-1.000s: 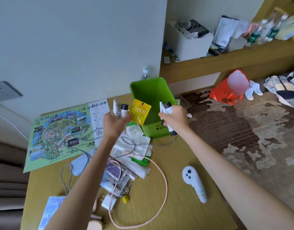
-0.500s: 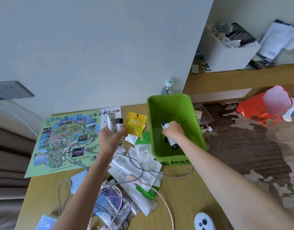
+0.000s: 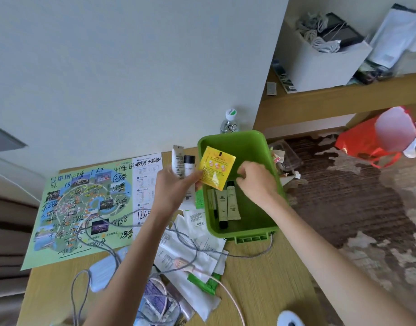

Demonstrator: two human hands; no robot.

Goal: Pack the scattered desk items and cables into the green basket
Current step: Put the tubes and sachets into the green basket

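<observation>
Green basket [image 3: 268,165] sits on the desk [image 3: 261,283], at its far right edge. Three tubes [image 3: 222,205] lie side by side on the basket floor, along its left wall.

Left hand [image 3: 173,188] is raised just left of the basket. Its fingers pinch a yellow sachet [image 3: 217,168], which overhangs the basket's left rim. The same hand grips a white tube [image 3: 178,162] and a black-capped bottle [image 3: 189,164], both upright.

Right hand [image 3: 255,183] is over the basket interior with its fingers curled inward, close beside the sachet's right edge. Cannot tell whether they touch it or hold anything.

Left of the basket is a park map [image 3: 84,208], flat on the desk. In front of the basket are white paper packets [image 3: 195,252] with a grey cable [image 3: 186,241] across them, and a pink cable [image 3: 228,295] nearer the camera. A water bottle [image 3: 229,122] stands behind the basket.
</observation>
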